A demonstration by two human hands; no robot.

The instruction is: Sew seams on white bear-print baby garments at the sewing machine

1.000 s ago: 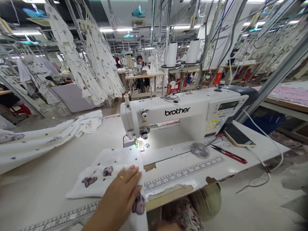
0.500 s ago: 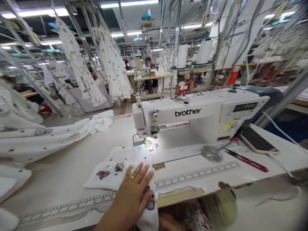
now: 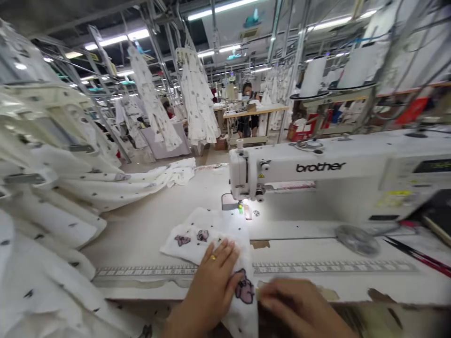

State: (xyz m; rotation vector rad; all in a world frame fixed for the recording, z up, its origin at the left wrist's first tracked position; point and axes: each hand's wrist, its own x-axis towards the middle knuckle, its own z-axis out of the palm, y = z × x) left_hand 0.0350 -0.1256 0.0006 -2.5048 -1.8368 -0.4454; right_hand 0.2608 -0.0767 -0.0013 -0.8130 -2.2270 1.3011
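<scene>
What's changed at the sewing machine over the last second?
The right hand has risen from the table's front edge to beside the printed white cloth; whether it grips is unclear. The view has swung left. The left hand still lies flat on the cloth.

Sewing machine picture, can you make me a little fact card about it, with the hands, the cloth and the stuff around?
Machine: white sewing machine, "brother" written on it
Cloth: white cloth with dark dots and pinkish-purple prints
Left hand: left hand palm down on the cloth, wearing a yellow ring
Right hand: right hand by the cloth's right edge; too blurry to tell if touching
On the table: ruler strip, red-and-black snips
Behind: white thread cones, hanging spotted garments
</scene>
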